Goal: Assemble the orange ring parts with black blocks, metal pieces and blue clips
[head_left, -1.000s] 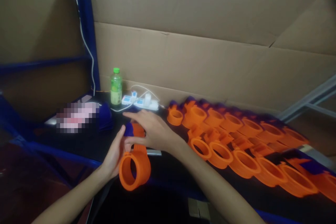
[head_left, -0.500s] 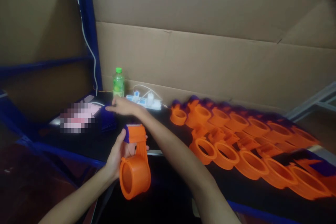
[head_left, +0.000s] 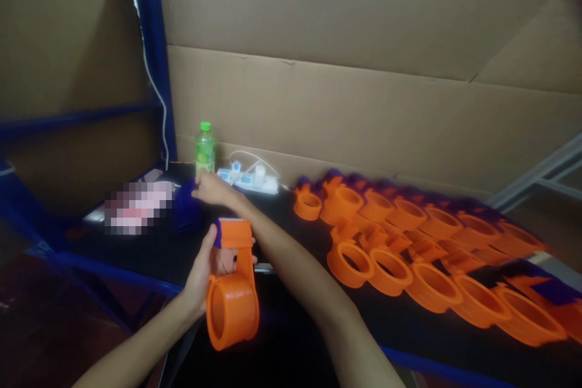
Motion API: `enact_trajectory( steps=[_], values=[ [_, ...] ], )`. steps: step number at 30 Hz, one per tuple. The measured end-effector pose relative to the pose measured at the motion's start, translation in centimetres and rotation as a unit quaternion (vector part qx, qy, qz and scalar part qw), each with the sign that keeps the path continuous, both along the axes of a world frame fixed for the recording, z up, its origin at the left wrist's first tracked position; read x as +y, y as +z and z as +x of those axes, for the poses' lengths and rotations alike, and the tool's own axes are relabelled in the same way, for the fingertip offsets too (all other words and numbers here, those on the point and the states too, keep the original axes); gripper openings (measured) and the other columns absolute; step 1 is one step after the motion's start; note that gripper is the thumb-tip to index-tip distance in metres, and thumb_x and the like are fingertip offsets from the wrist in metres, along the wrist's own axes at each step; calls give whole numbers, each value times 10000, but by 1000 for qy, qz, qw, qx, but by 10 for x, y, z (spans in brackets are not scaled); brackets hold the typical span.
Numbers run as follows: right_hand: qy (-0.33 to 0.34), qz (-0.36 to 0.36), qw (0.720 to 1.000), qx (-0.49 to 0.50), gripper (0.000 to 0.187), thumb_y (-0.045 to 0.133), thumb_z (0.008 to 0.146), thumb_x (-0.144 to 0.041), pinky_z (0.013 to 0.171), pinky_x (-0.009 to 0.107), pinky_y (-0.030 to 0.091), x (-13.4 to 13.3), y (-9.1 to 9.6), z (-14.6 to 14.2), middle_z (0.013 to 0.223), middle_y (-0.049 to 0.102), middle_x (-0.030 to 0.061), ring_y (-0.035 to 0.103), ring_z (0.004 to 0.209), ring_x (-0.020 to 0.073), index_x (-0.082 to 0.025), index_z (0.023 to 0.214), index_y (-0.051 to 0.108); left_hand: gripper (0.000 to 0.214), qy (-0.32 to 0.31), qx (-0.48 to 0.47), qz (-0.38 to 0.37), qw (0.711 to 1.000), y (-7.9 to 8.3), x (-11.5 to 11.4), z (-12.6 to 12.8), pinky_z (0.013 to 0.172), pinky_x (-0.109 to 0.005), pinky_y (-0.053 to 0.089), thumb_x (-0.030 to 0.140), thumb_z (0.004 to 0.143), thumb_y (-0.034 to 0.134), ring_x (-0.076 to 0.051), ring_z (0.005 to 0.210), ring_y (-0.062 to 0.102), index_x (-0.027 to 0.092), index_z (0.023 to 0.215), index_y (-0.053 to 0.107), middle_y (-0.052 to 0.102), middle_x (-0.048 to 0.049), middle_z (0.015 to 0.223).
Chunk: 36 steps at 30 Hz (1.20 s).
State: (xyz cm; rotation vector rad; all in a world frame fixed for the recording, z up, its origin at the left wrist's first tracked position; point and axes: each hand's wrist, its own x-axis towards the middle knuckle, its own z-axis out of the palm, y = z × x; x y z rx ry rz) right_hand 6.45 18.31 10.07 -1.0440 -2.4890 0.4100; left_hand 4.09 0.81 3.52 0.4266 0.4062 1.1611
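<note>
My left hand [head_left: 204, 270] grips an orange tape dispenser [head_left: 236, 306] with a round hub, a purple piece at its top side and a serrated metal edge along the top. The dispenser is tilted, its ring hanging below my fingers. Reaching across above it, my right hand [head_left: 213, 188] is at the right edge of a small stack of dark purple pieces [head_left: 186, 212]. Its fingers look closed together at that edge; whether a piece is between them is hidden.
Several orange tape dispensers [head_left: 434, 285] stand in rows on the black tabletop [head_left: 295, 242] at right. Behind my right hand are a green-capped bottle [head_left: 205, 148] and a white power strip [head_left: 254, 180]. A blue post [head_left: 154, 42] rises at left, before a cardboard wall [head_left: 318, 91].
My right hand has drawn slightly right, and its fingers, stretched over the purple stack before, are now curled in at its edge. The left hand still holds the dispenser in nearly the same place.
</note>
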Motion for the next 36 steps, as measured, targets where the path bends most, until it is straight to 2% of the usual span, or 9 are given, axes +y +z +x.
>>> enact_trajectory(
  steps=[3,6,8,10,13,18,23,32,36],
  values=[
    [-19,32,999,25,330,633,872,-252,711,265,455,-6,18,16,882,637,21,595,789,168,-161,1167,516,627,8,-6,5,1000,1,0,1,613,-300,587,640,854,614,-240,668,746,79,1115,710,783,-144,841],
    [-29,71,996,39,421,570,904,-201,753,282,452,-23,42,46,921,648,28,597,811,169,-174,1308,456,614,63,1,8,998,1,1,4,671,-327,595,620,846,641,-275,765,761,86,1145,688,783,-158,906],
    [-19,134,991,20,362,562,916,-193,796,297,449,-45,54,71,972,655,50,598,889,183,-187,1276,521,605,116,8,14,993,0,3,6,727,-344,598,597,835,673,-294,858,760,102,1183,665,779,-156,964],
    [-4,208,978,-29,187,562,928,-204,822,310,449,-72,58,96,1015,654,80,581,994,207,-172,1096,638,596,153,11,26,988,0,5,8,778,-357,596,576,826,699,-300,933,751,124,1211,648,773,-149,1016],
    [-5,249,967,-57,144,579,925,-203,738,287,461,-115,47,128,1026,645,81,564,997,200,-178,1003,697,463,188,24,55,980,-2,7,11,835,-358,589,497,834,730,-291,988,741,151,1136,673,770,-131,1049],
    [-28,291,955,-44,283,517,963,-153,629,267,451,-158,17,153,907,627,78,546,867,173,-155,1193,682,270,201,55,95,973,-5,7,16,894,-369,582,370,838,760,-273,1027,729,166,1005,701,768,-106,1085],
    [-82,317,945,-17,291,500,970,-149,625,283,453,-169,11,160,910,629,68,544,810,161,-167,1201,677,311,202,60,93,973,-2,6,16,906,-387,579,389,834,761,-274,1024,726,163,1043,712,771,-109,1067],
    [-71,328,940,-66,280,489,996,-173,628,310,463,-179,10,167,851,604,78,536,790,177,-149,1224,649,332,211,71,64,973,-5,7,14,701,-247,572,350,816,783,-157,809,707,181,1089,697,740,-41,1010],
    [-72,349,928,-108,277,497,999,-167,617,322,451,-182,9,168,836,591,81,520,777,182,-126,1233,639,320,203,86,83,972,-6,6,14,679,-212,557,325,809,793,-143,816,689,187,1077,686,720,-26,977]
  ],
)
